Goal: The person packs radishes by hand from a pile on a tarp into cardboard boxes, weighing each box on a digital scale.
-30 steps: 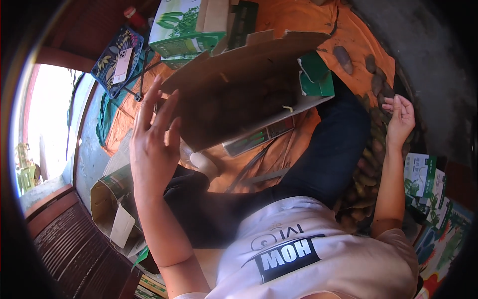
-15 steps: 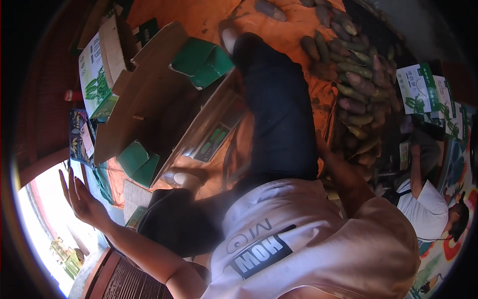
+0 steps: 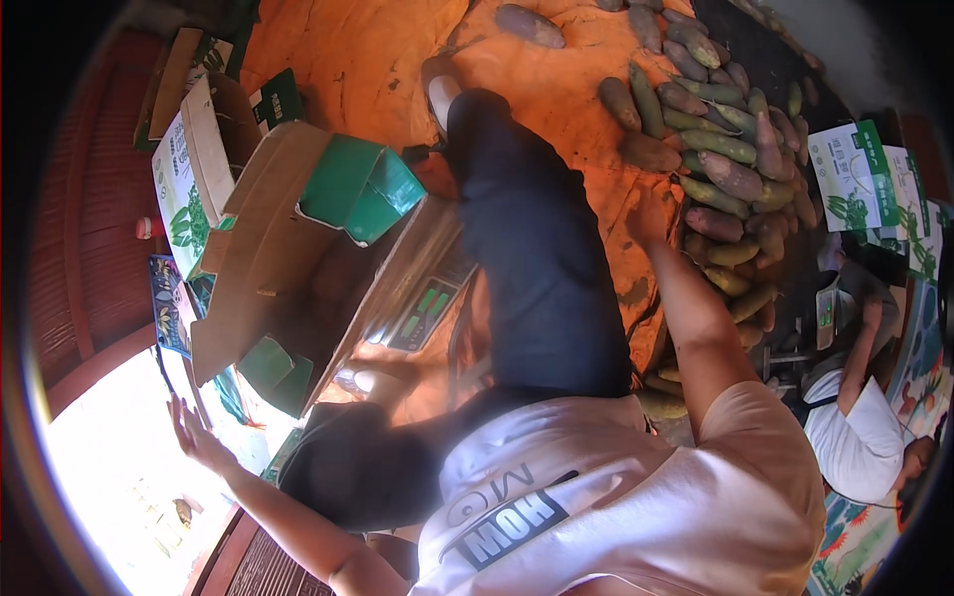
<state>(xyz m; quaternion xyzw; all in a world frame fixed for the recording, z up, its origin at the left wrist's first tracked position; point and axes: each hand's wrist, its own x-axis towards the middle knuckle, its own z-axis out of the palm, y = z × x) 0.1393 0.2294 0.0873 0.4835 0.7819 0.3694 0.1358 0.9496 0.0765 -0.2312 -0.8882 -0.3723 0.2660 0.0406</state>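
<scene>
My left hand [image 3: 202, 444] is raised in the air at the lower left, below the near corner of an open cardboard box [image 3: 263, 199]. Its fingers are stretched out, and nothing is in it. My right hand [image 3: 646, 221] reaches forward over the orange sheet, beside the near side of a pile of long green and reddish radishes [image 3: 730, 174]. It blends into the orange, so its fingers cannot be made out. The box has green-faced flaps [image 3: 348, 184] folded outward and a shadowed inside. It rests by a scale with a lit green display [image 3: 427, 303].
An orange sheet [image 3: 348, 50] covers the ground between my legs [image 3: 537, 248]. One radish [image 3: 530, 26] lies apart at the top. Printed cartons [image 3: 184, 189] stand at left, others [image 3: 845, 184] at right. Another person in a white shirt [image 3: 850, 437] sits at far right beside another scale [image 3: 825, 318].
My right hand has moved forward from beside my thigh toward the radish pile. My left hand sits lower in view, its fingers still spread. The box appears slightly shifted as the view moves.
</scene>
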